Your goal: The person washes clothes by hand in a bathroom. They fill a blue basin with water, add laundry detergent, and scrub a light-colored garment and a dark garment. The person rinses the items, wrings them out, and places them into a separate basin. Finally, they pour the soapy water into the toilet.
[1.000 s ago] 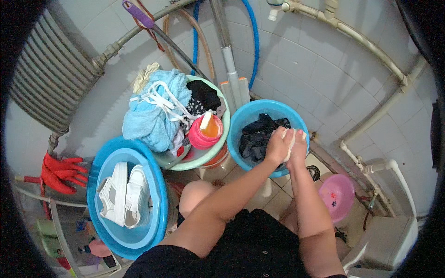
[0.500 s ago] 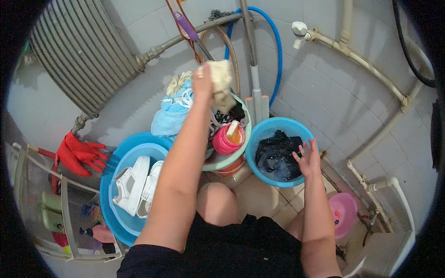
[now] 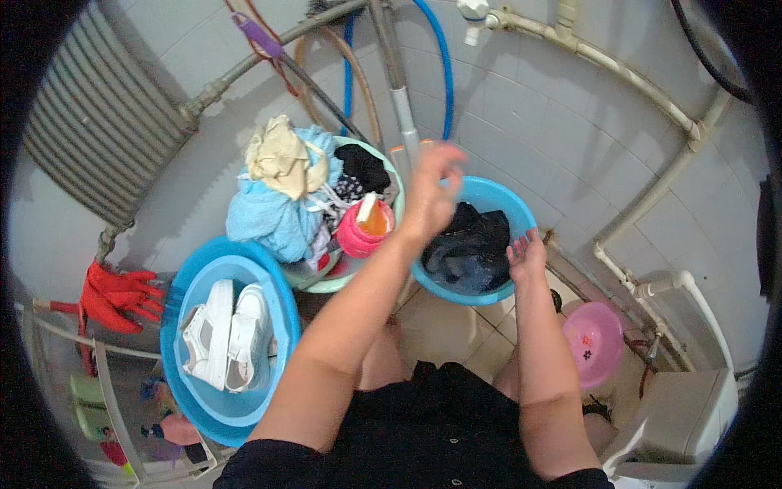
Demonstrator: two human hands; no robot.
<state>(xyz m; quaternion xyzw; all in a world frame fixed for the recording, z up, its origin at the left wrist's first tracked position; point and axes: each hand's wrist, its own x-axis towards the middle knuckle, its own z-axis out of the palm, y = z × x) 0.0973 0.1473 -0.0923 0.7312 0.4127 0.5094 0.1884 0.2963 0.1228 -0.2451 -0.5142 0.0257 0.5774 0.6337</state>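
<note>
My left hand (image 3: 434, 194) is empty and blurred by motion, its fingers loosely apart, over the left side of a blue basin (image 3: 523, 209). Dark clothes (image 3: 472, 253) lie in water in that basin. At the basin's right rim is my right hand (image 3: 528, 254), palm turned up and fingers spread, holding nothing; whether it touches the rim I cannot tell. A cream cloth (image 3: 281, 159) rests on top of a heap with a light blue towel (image 3: 273, 220), partly over a pale green tub (image 3: 397, 175). A pink container (image 3: 358, 236) with an orange bottle (image 3: 375, 218) sits in the tub.
White shoes (image 3: 248, 334) stand in nested blue basins (image 3: 175, 301) on the left. A red rubber glove (image 3: 118, 297) hangs near a shelf rack (image 3: 118, 403). A pink basin (image 3: 607, 346) is at the right, below wall pipes (image 3: 619, 94). Mop handles (image 3: 399, 90) lean behind.
The cream cloth has left my left hand and now lies on the heap. My left hand has moved right, to the blue basin. The whole view has shifted somewhat.
</note>
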